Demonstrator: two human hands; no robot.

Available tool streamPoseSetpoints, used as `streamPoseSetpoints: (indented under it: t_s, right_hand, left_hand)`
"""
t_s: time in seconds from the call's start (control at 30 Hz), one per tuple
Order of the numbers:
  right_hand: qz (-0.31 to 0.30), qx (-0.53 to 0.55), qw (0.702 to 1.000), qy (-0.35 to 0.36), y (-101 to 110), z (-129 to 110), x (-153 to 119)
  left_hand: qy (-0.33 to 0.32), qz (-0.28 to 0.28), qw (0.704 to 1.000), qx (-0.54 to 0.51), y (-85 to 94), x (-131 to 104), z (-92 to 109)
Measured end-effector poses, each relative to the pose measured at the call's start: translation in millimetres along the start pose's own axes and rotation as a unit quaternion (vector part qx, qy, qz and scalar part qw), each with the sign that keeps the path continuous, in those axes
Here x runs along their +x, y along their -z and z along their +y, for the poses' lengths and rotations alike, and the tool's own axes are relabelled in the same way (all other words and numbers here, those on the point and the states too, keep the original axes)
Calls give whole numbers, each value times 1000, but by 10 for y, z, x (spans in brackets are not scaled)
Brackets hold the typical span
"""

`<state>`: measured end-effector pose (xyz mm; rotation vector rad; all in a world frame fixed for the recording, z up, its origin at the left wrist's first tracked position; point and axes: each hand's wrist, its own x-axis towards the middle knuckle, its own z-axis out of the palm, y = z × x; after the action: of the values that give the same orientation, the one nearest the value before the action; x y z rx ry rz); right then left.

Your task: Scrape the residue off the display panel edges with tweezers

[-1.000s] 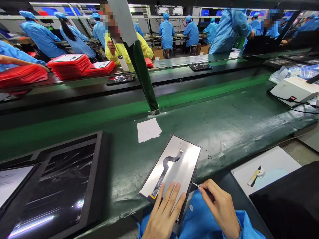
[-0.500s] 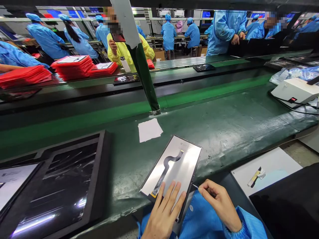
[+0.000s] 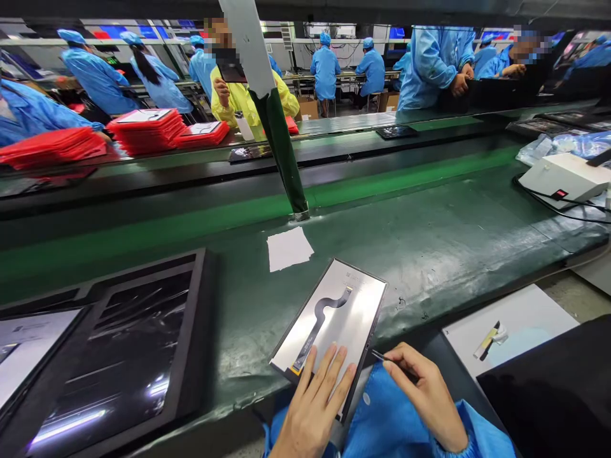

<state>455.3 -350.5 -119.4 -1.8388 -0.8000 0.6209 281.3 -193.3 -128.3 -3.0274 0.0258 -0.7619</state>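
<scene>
A tablet-sized display panel [image 3: 351,318] lies with its silvery back up, partly over the bench's front edge. A dark flex cable [image 3: 312,327] winds along it. Flat on the panel's lower end rests my left hand [image 3: 317,394], its fingers spread. My right hand [image 3: 424,388] is closed round dark tweezers [image 3: 382,356], whose tips point at the panel's right edge with a small gap. Beyond the panel, a small stack of white paper sheets [image 3: 289,249] lies on the green bench [image 3: 405,222].
On the left sits a black foam tray [image 3: 198,305] holding glossy screens. A metal post [image 3: 281,152] rises from the bench. To the right are a white device [image 3: 568,178] with cables and a white board [image 3: 520,318]. Co-workers and red stacks [image 3: 146,130] are across the line.
The tweezers in my right hand have moved slightly off the panel's edge, and more of them shows. My left hand stays flat on the panel. The view has shifted a little.
</scene>
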Motion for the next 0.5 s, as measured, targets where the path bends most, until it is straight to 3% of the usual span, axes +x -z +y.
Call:
streamPoseSetpoints:
  t_s: [0.2,0.5]
  right_hand:
    - [61,-68,992,90,-77,19,3]
    - [87,-42,987,130,-126,10,-19]
  left_hand:
    - [12,15,999,-27,-23,-10,-2]
    - [22,9,998,-54,83,17,-3]
